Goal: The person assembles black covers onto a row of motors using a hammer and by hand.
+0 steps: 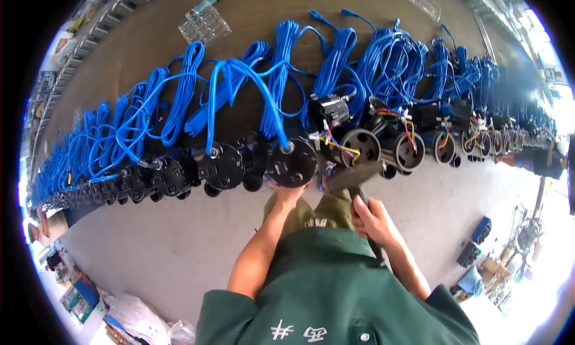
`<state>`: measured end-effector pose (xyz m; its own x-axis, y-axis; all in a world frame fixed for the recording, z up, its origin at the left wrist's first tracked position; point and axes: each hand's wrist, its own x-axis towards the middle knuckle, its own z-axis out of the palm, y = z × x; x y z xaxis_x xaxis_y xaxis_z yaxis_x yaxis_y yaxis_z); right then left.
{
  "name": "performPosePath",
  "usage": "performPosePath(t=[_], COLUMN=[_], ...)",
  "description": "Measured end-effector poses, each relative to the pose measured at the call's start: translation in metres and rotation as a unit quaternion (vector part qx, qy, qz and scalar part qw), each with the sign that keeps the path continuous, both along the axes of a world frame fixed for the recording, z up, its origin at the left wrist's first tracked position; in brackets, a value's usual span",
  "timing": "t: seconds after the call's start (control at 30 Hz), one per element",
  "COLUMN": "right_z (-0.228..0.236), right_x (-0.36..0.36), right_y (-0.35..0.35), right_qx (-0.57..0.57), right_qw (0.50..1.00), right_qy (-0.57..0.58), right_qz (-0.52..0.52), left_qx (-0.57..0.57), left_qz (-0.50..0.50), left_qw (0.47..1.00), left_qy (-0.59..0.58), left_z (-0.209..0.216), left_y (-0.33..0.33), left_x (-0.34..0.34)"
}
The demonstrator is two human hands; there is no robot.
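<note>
At the table's near edge lies a black cylindrical housing (292,166), its round end cap toward me and a blue cable (269,105) coming out of it. My left hand (289,193) grips this housing from below, its fingertips mostly hidden. A hammer (354,176) is in my right hand (372,220), fingers wrapped round the handle; its dark head hangs just right of the housing. Right of the hammer head, an uncapped black housing (361,147) shows its hollow end with coloured wires. A small black part (330,110) with wires rests behind it.
Capped black housings (224,167) line the edge to the left; open ones (409,151) with loose wires run right. Behind them lie coiled blue cables (335,57). Clear plastic trays (205,25) sit farther back. Other people's arms (509,159) reach in at both ends.
</note>
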<state>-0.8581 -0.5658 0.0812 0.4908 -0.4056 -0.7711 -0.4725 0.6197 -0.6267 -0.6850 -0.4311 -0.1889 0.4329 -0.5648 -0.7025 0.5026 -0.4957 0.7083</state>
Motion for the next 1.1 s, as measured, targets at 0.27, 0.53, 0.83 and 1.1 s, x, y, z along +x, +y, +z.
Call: performPosePath(t=[0.27,0.53,0.83,1.1], right_z=[0.015,0.016,0.017,0.004], right_x=[0.012,-0.017,-0.023,-0.013], right_y=[0.005,0.008,0.017,0.054], right_qx=[-0.17,-0.105,-0.11,-0.372], right_qw=[0.984,0.992,0.992,0.921], right_qy=[-0.018,0.057,0.054,0.097], right_qz=[-0.046,0.043,-0.01,0.058], left_qx=[0.01,-0.04,-0.091,-0.116], left_qz=[-0.022,-0.042,-0.109,-0.074], left_qw=[0.999,0.998,0.944,0.946], left_qy=[0.026,0.033,-0.299,-0.294], left_z=[0.015,0.044,0.05,0.047], left_y=[-0.012,-0.018,-0.011,-0.015], left_x=[0.013,0.027,0.016,0.01])
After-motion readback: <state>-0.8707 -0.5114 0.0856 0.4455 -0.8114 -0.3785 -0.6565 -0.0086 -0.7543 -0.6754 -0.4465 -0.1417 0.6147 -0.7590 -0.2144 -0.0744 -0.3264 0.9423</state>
